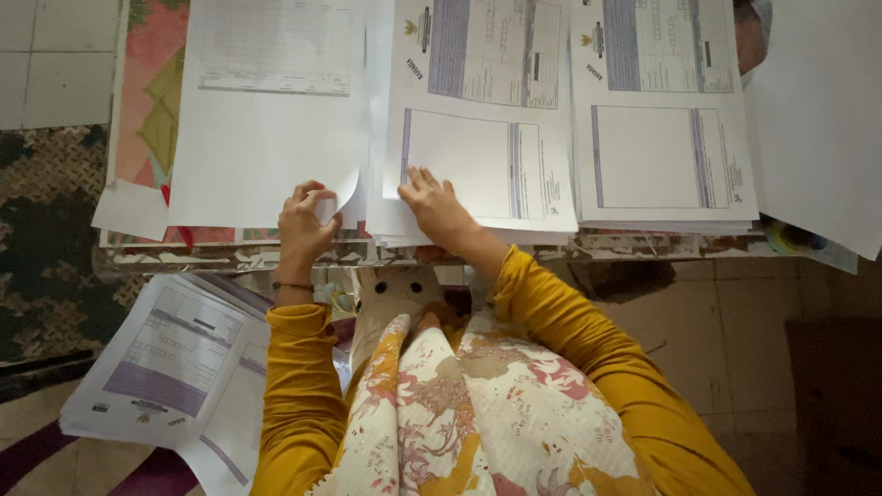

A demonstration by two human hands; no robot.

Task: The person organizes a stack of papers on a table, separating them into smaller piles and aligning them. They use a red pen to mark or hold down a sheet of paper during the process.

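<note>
Three stacks of white printed forms lie side by side on a low table. My left hand pinches the curled lower right corner of the left stack's top sheet. My right hand rests flat with fingers spread on the lower left corner of the middle stack, which shows purple-edged boxes. The right stack carries the same kind of form and is untouched. Both arms wear mustard-yellow sleeves.
Another pile of purple-and-white forms lies on the floor at lower left beside a patterned rug. A blank white sheet overhangs the table's right end. A floral cloth covers the table under the papers. Tiled floor lies to the right.
</note>
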